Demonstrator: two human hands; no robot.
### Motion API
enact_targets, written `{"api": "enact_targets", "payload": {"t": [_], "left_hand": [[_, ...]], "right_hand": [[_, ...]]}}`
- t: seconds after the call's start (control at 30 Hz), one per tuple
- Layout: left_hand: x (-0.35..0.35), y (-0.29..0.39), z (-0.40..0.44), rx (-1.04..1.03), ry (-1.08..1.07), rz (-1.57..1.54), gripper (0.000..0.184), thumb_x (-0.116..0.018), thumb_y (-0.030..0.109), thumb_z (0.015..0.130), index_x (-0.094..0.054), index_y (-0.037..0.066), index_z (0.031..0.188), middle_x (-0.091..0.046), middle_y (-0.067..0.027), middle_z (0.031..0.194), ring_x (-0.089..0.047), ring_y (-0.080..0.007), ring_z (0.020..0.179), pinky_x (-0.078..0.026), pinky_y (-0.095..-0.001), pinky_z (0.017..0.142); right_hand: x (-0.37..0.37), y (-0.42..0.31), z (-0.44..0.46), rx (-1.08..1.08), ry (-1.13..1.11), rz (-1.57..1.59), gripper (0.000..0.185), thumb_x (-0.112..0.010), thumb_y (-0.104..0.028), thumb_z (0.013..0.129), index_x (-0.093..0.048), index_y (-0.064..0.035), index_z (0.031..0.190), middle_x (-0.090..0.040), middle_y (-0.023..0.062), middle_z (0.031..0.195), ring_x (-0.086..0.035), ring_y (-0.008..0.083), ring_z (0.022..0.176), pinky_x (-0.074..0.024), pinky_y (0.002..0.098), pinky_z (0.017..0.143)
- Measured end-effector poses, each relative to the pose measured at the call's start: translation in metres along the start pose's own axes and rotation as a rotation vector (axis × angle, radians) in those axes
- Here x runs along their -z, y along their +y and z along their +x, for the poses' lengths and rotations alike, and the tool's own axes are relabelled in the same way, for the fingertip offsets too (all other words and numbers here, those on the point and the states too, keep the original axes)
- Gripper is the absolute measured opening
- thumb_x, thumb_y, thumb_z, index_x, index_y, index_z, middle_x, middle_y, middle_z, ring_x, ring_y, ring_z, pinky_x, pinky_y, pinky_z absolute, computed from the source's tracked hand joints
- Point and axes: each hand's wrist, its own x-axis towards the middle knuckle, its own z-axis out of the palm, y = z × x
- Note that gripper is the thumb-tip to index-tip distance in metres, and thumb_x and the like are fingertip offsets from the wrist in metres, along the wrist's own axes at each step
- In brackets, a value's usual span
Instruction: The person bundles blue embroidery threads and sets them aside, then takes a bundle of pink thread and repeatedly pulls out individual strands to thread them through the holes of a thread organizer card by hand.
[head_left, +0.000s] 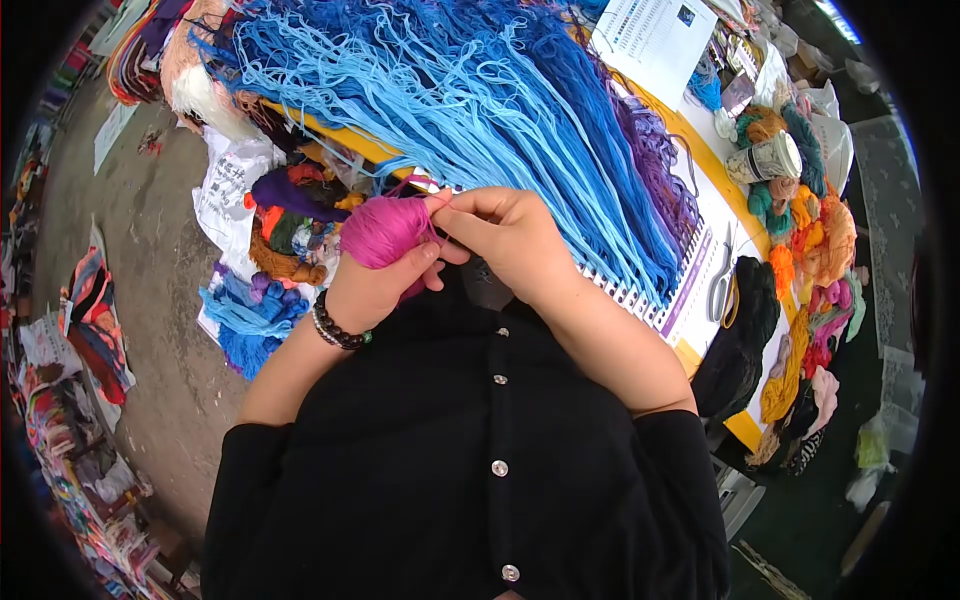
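Note:
A bundle of magenta thread (381, 232) is held in front of my chest, with my left hand (385, 285) wrapped around its lower side. Beside it, my right hand (505, 235) pinches a thin magenta strand pulled from the bundle, thumb against forefinger. Both hands nearly meet at the bundle's right side. A beaded bracelet (338, 325) circles my left wrist. Just beyond the hands, many lengths of blue thread (440, 110) lie across the table, running from light blue to dark blue and purple, along a white card with a row of holes.
Scissors (720, 285) lie on the card's right side. A printed sheet (652, 38) rests at the top. Skeins of orange thread (805, 235) and a patterned cup (762, 158) crowd the right edge. Black thread (740, 340) hangs nearby. More coloured skeins (290, 225) sit at left, above a concrete floor (180, 330).

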Motion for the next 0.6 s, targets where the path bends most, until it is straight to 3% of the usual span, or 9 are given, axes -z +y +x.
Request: {"api": "enact_targets", "payload": {"t": [0.37, 0.43, 0.5, 0.53, 0.57, 0.6], "left_hand": [[-0.002, 0.002, -0.001, 0.067, 0.003, 0.021, 0.044, -0.050, 0.004, 0.091, -0.044, 0.002, 0.134, -0.066, -0.0069, 0.093, -0.060, -0.0081, 0.074, -0.050, -0.0206, 0.063], [-0.001, -0.002, -0.001, 0.049, 0.000, -0.019, 0.043, -0.050, 0.003, 0.091, -0.045, 0.002, 0.134, -0.066, -0.0073, 0.093, -0.061, -0.0097, 0.076, -0.050, -0.0206, 0.063], [0.001, -0.008, -0.001, -0.044, 0.007, -0.003, 0.039, -0.050, 0.003, 0.091, -0.047, 0.001, 0.130, -0.066, -0.0108, 0.098, -0.065, -0.0155, 0.086, -0.052, -0.0247, 0.071], [0.001, -0.010, -0.002, -0.045, 0.005, -0.002, 0.039, -0.050, 0.003, 0.091, -0.047, 0.001, 0.130, -0.066, -0.0108, 0.098, -0.065, -0.0155, 0.086, -0.052, -0.0247, 0.071], [0.002, -0.013, -0.004, -0.003, 0.014, -0.090, 0.037, -0.049, 0.003, 0.091, -0.048, 0.000, 0.129, -0.065, -0.0132, 0.102, -0.064, -0.0191, 0.093, -0.051, -0.0292, 0.078], [0.003, -0.016, -0.004, 0.038, 0.023, -0.177, 0.035, -0.048, 0.002, 0.092, -0.050, -0.002, 0.127, -0.064, -0.0155, 0.107, -0.063, -0.0227, 0.099, -0.051, -0.0336, 0.085]], "right_hand": [[0.005, 0.009, 0.002, 0.009, -0.057, 0.078, 0.010, -0.061, -0.005, 0.085, -0.063, 0.0050, 0.084, -0.062, 0.0056, 0.073, -0.055, 0.0091, 0.063, -0.0429, 0.0217, 0.060], [0.005, 0.009, 0.001, 0.078, -0.016, -0.018, 0.010, -0.059, -0.005, 0.085, -0.060, 0.0049, 0.083, -0.064, 0.0087, 0.089, -0.060, 0.0128, 0.063, -0.0504, 0.0265, 0.063], [0.008, 0.013, 0.000, 0.151, -0.002, -0.093, 0.006, -0.059, -0.003, 0.085, -0.060, 0.0025, 0.084, -0.063, 0.0097, 0.094, -0.060, 0.0125, 0.071, -0.0487, 0.0253, 0.067], [0.010, 0.015, -0.001, 0.222, 0.011, -0.168, 0.002, -0.059, -0.002, 0.085, -0.060, 0.0001, 0.085, -0.063, 0.0107, 0.100, -0.060, 0.0122, 0.078, -0.0469, 0.0240, 0.071], [0.012, 0.014, -0.002, 0.224, 0.012, -0.168, 0.002, -0.059, -0.002, 0.085, -0.060, 0.0001, 0.085, -0.063, 0.0107, 0.100, -0.060, 0.0122, 0.078, -0.0469, 0.0240, 0.071], [0.016, 0.012, -0.004, 0.325, 0.047, -0.309, 0.002, -0.059, -0.002, 0.085, -0.060, -0.0005, 0.086, -0.061, 0.0117, 0.105, -0.060, 0.0143, 0.087, -0.0467, 0.0260, 0.076]]}}
